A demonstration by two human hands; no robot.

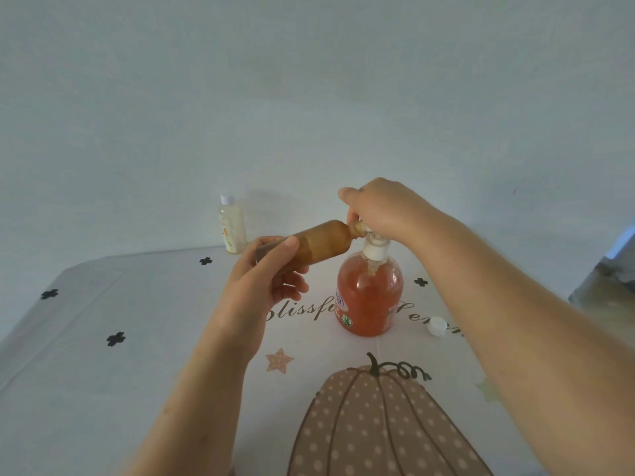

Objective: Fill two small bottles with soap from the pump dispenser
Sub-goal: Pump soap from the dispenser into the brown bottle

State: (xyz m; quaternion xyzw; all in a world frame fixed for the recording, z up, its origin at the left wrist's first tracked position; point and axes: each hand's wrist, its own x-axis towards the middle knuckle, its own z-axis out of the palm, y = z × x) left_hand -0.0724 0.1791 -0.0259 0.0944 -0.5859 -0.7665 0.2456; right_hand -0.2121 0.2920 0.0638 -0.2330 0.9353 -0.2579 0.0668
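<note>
Mostly cloth: table (137,355) under a pumpkin print, plain pale wall (309,97) behind. Mid-table, pump dispenser (369,297); my right hand (381,207) curls over its head, fingertips hidden. My left hand (264,280) wraps fingers and thumb round the amber bottle (319,245), held sideways, mouth at the nozzle. Far edge: second bottle (232,225), capped. Right of dispenser: loose cap (437,326).
</note>
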